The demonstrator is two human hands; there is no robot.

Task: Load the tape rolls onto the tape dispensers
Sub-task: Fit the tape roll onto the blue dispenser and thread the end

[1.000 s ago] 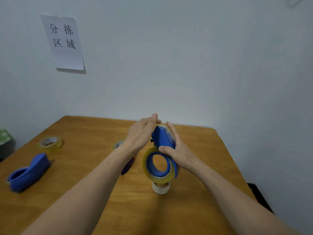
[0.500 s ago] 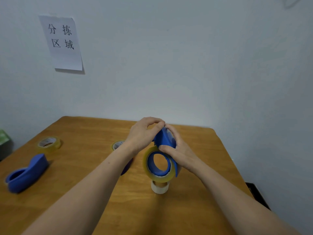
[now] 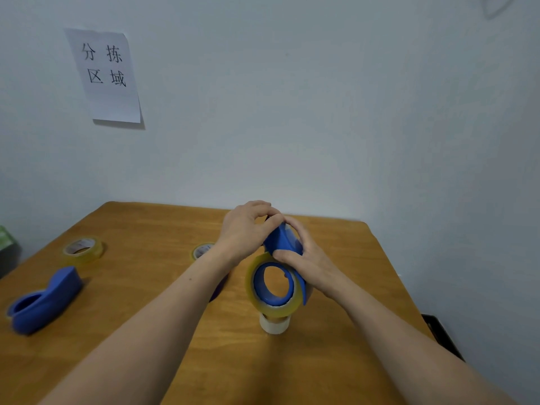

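A blue tape dispenser is held above the table, with a clear yellowish tape roll seated on its round hub. My right hand grips the dispenser's body from the right. My left hand curls its fingertips over the dispenser's upper tip. A second blue dispenser lies on the table at the left. One tape roll lies flat at the far left, and another roll shows partly behind my left wrist.
A small white roll stands on the wooden table under the held dispenser. A paper sign hangs on the wall. A green object sits at the left edge, a dark object beside the table's right edge.
My left hand went from straight fingers beside the dispenser to fingers curled over its tip. The dispenser and my right hand have hardly moved.
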